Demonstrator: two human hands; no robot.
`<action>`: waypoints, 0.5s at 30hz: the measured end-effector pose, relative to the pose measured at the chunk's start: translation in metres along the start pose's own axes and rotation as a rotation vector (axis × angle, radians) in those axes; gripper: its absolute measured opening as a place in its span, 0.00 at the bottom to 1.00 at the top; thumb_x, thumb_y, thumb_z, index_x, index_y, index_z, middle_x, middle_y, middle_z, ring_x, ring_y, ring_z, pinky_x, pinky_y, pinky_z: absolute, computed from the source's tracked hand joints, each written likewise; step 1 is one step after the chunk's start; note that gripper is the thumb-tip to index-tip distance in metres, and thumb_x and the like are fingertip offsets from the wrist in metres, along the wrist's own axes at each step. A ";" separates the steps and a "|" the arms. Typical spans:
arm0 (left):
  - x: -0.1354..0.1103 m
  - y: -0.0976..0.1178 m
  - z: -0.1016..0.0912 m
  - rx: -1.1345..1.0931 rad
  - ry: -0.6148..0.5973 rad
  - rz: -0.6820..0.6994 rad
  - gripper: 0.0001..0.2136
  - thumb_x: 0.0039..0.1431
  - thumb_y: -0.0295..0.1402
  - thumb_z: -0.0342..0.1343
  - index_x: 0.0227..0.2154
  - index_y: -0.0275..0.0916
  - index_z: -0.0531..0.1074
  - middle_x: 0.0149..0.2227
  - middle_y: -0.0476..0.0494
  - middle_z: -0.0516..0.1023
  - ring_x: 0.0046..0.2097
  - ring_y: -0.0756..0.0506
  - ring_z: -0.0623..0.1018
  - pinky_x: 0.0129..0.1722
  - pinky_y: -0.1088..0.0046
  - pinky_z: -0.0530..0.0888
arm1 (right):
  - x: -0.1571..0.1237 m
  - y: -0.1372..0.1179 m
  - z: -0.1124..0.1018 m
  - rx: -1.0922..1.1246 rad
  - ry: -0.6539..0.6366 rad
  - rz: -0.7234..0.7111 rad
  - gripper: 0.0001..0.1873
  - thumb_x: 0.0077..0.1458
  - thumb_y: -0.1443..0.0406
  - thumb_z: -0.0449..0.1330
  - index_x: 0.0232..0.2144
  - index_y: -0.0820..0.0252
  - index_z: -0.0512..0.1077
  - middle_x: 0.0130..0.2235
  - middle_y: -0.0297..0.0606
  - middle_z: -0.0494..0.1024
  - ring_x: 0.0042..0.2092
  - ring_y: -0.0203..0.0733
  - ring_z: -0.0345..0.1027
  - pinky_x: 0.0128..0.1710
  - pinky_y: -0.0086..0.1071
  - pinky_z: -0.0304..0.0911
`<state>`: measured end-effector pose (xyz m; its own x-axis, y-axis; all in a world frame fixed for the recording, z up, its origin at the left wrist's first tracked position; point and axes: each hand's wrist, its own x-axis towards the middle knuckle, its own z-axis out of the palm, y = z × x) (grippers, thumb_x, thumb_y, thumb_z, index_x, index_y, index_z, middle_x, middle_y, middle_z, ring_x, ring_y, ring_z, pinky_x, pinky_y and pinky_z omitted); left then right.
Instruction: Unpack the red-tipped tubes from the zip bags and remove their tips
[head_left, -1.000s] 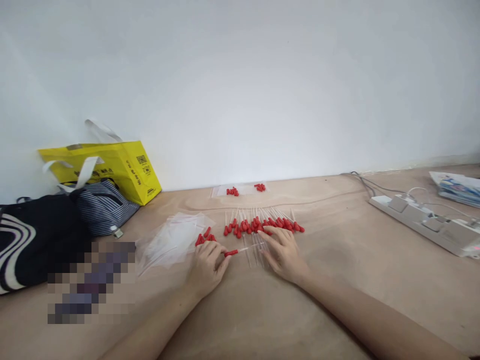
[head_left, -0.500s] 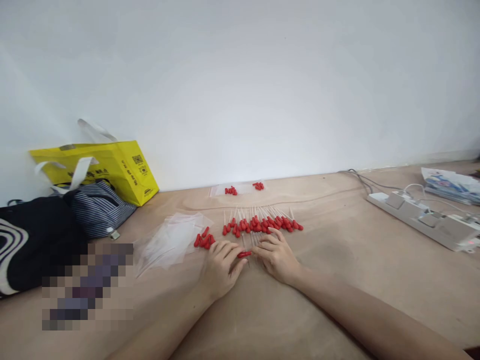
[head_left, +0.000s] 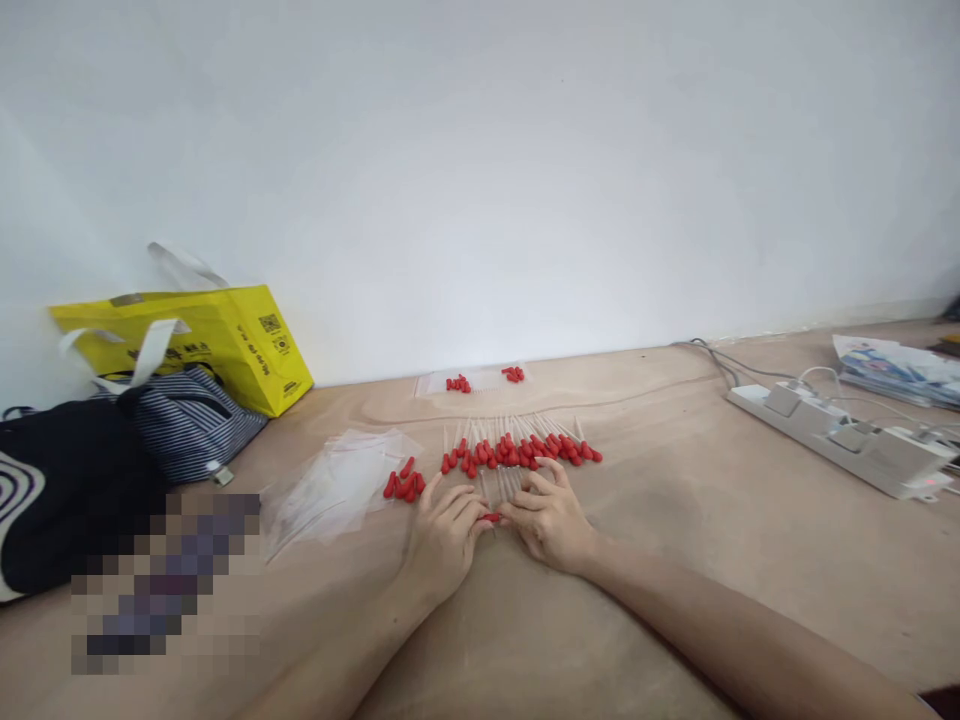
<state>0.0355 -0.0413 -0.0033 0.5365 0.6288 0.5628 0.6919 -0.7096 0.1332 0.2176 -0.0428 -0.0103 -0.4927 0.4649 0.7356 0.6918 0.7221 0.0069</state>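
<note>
Between my hands is a small red rubber dropper bulb (head_left: 490, 517), lying sideways. My left hand (head_left: 444, 535) pinches its left end between thumb and fingers. The closed fingertips of my right hand (head_left: 553, 522) meet its right end; what they grip there is hidden. Clear thin glass tubes (head_left: 510, 482) lie on the table partly under my right fingers. Just beyond is a row of assembled droppers (head_left: 517, 450), red bulbs toward me and clear stems pointing away. Several loose red bulbs (head_left: 405, 485) lie beside my left fingers.
Left of the loose bulbs is a spread of clear plastic bags (head_left: 337, 490). Bagged droppers (head_left: 480, 380) lie by the wall. A yellow bag (head_left: 225, 330), a striped pouch (head_left: 199, 420) and a black bag (head_left: 75, 490) stand left. A power strip (head_left: 840, 440) with cords is right.
My hands have drawn closer together around the red bulb, so less of it shows. The whole view has shifted slightly.
</note>
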 end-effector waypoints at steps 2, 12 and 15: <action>0.000 0.001 -0.003 0.003 -0.027 0.001 0.07 0.56 0.29 0.46 0.27 0.41 0.68 0.31 0.49 0.77 0.42 0.45 0.73 0.54 0.51 0.50 | -0.001 -0.001 -0.001 0.010 -0.008 0.003 0.09 0.53 0.67 0.50 0.26 0.56 0.70 0.19 0.29 0.67 0.31 0.35 0.56 0.50 0.43 0.42; 0.000 0.004 -0.005 -0.003 -0.025 -0.004 0.09 0.55 0.26 0.45 0.25 0.41 0.68 0.29 0.51 0.76 0.40 0.46 0.73 0.53 0.47 0.45 | -0.003 -0.001 -0.002 0.044 0.002 0.030 0.09 0.53 0.67 0.51 0.24 0.57 0.69 0.19 0.28 0.67 0.32 0.35 0.57 0.50 0.45 0.38; 0.000 0.005 -0.004 0.007 -0.028 -0.015 0.09 0.54 0.25 0.45 0.25 0.41 0.68 0.28 0.51 0.76 0.39 0.45 0.72 0.52 0.47 0.49 | -0.004 -0.001 -0.002 0.057 0.001 0.032 0.08 0.52 0.67 0.52 0.24 0.57 0.69 0.19 0.28 0.68 0.32 0.35 0.57 0.49 0.46 0.38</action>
<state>0.0368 -0.0456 0.0010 0.5398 0.6480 0.5374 0.7031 -0.6981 0.1355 0.2199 -0.0462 -0.0116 -0.4706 0.4877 0.7353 0.6761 0.7348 -0.0546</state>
